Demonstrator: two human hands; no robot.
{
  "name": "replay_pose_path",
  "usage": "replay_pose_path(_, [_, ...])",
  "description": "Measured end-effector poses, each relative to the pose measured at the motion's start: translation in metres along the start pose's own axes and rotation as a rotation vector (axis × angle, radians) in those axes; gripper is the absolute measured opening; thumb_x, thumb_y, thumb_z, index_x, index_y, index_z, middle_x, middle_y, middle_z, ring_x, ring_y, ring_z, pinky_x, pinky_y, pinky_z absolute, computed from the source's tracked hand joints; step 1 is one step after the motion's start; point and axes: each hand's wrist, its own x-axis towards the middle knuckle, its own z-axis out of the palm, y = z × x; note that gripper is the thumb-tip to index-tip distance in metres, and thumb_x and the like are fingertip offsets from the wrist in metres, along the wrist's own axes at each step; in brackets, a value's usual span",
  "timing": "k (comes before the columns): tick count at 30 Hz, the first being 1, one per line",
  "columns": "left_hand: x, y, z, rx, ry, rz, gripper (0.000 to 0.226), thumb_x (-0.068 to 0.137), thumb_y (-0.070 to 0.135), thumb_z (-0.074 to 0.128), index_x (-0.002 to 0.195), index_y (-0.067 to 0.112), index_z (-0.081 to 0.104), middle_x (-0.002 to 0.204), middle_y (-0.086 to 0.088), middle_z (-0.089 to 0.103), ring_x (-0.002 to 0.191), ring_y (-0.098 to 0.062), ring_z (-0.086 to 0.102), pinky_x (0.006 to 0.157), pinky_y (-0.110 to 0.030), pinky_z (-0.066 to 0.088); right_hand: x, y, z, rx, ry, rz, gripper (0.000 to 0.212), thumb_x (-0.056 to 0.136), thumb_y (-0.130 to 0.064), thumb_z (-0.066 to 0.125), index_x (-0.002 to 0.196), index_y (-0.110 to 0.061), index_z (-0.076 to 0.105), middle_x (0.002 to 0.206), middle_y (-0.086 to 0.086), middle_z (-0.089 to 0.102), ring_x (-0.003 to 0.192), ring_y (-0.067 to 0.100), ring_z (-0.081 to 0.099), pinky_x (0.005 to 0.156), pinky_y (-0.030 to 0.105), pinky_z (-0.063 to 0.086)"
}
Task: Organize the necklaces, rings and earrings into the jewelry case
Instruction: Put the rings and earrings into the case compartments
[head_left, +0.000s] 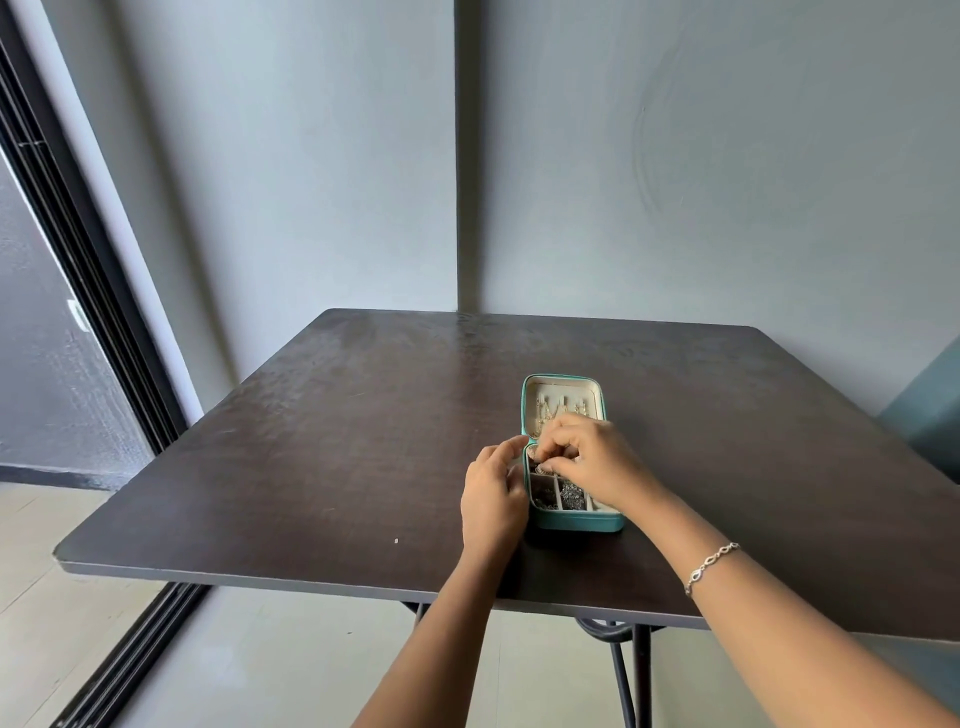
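A small teal jewelry case (582, 521) lies open on the dark table (322, 457). Its cream-lined lid (563, 387) lies flat behind the tray and holds hanging necklaces (558, 410). The front compartments hold dark jewelry pieces (570, 493). My right hand (592, 460) hovers over the tray's back row, fingertips pinched on a small silvery piece, too small to identify. My left hand (493, 493) rests against the case's left side, fingers curled, index finger touching the hinge corner.
A tiny white speck (396, 541) lies on the table near the front edge. A bracelet (711, 566) is on my right wrist. Grey walls meet in a corner behind the table; a sliding door frame (78, 270) stands at left.
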Motion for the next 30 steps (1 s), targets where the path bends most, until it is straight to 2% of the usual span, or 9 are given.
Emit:
replay_pose_path(5, [-0.001,0.0,-0.001,0.033,-0.003,0.015,0.039,0.091,0.003,0.042,0.12,0.021,0.06,0.12,-0.002,0.057,0.112,-0.019,0.051,0.09,-0.03,0.042,-0.005,0.0,0.003,-0.005,-0.017,-0.027,0.015,0.073,0.007,0.067,0.082,-0.004,0.072,0.088,-0.001,0.064,0.077,0.009,0.058,0.071,0.002,0.038])
replay_pose_path(7, [-0.002,0.001,-0.001,0.026,0.013,0.015,0.038,0.091,0.005,0.042,0.121,0.022,0.058,0.119,-0.002,0.056,0.112,-0.019,0.051,0.09,-0.032,0.042,-0.006,0.0,0.004,-0.006,0.009,-0.018,0.015,0.073,0.008,0.066,0.082,-0.004,0.071,0.09,0.003,0.064,0.077,0.009,0.057,0.07,0.001,0.038])
replay_pose_path(11, [-0.004,0.002,-0.001,0.058,0.031,0.039,0.036,0.09,0.001,0.042,0.116,0.017,0.061,0.116,-0.003,0.057,0.11,-0.019,0.051,0.083,-0.023,0.037,-0.005,0.002,0.009,-0.045,0.05,-0.015,0.013,0.074,0.006,0.066,0.08,-0.004,0.072,0.089,0.004,0.063,0.077,0.012,0.056,0.067,0.002,0.037])
replay_pose_path(14, [-0.005,0.003,-0.001,0.071,0.042,0.045,0.036,0.09,0.0,0.042,0.115,0.015,0.063,0.116,-0.004,0.058,0.11,-0.019,0.051,0.082,-0.021,0.036,-0.004,0.002,0.01,-0.045,0.057,-0.042,0.013,0.075,0.003,0.067,0.083,-0.005,0.074,0.088,0.006,0.068,0.08,0.018,0.062,0.072,0.011,0.043])
replay_pose_path(16, [-0.005,0.002,0.0,0.077,0.038,0.042,0.036,0.09,0.0,0.042,0.116,0.015,0.062,0.117,-0.004,0.058,0.111,-0.019,0.051,0.082,-0.021,0.036,-0.005,0.001,0.009,-0.032,0.057,-0.044,0.014,0.075,0.001,0.067,0.085,-0.007,0.074,0.089,0.005,0.071,0.083,0.018,0.064,0.078,0.022,0.048])
replay_pose_path(18, [-0.006,0.002,0.0,0.078,0.034,0.039,0.037,0.09,0.002,0.042,0.12,0.016,0.059,0.118,-0.004,0.056,0.111,-0.019,0.05,0.084,-0.024,0.038,-0.007,0.001,0.007,-0.017,0.07,-0.016,0.018,0.077,0.001,0.064,0.086,-0.01,0.074,0.09,0.003,0.072,0.085,0.014,0.063,0.082,0.025,0.049])
replay_pose_path(21, [-0.004,0.002,0.0,0.086,0.022,0.046,0.043,0.091,0.003,0.039,0.128,0.019,0.052,0.12,-0.005,0.054,0.113,-0.02,0.047,0.087,-0.029,0.039,-0.008,0.003,0.004,-0.004,0.067,0.002,0.028,0.079,0.007,0.056,0.088,-0.013,0.073,0.091,-0.002,0.072,0.087,0.01,0.063,0.084,0.02,0.047])
replay_pose_path(26, [-0.004,0.001,0.002,0.129,-0.004,0.048,0.044,0.09,0.001,0.039,0.125,0.02,0.057,0.12,-0.003,0.054,0.114,-0.017,0.047,0.085,-0.024,0.039,-0.012,0.009,0.003,0.046,0.092,0.007,0.041,0.076,0.016,0.041,0.09,-0.014,0.066,0.087,-0.005,0.068,0.085,0.006,0.062,0.078,0.009,0.045])
replay_pose_path(30, [-0.003,0.001,0.002,0.112,0.008,0.065,0.044,0.091,0.004,0.038,0.13,0.02,0.05,0.122,-0.003,0.054,0.114,-0.018,0.047,0.088,-0.029,0.039,-0.013,0.018,0.007,0.135,0.212,0.026,0.042,0.076,0.021,0.036,0.092,-0.005,0.064,0.086,0.004,0.066,0.083,0.01,0.063,0.078,0.003,0.043])
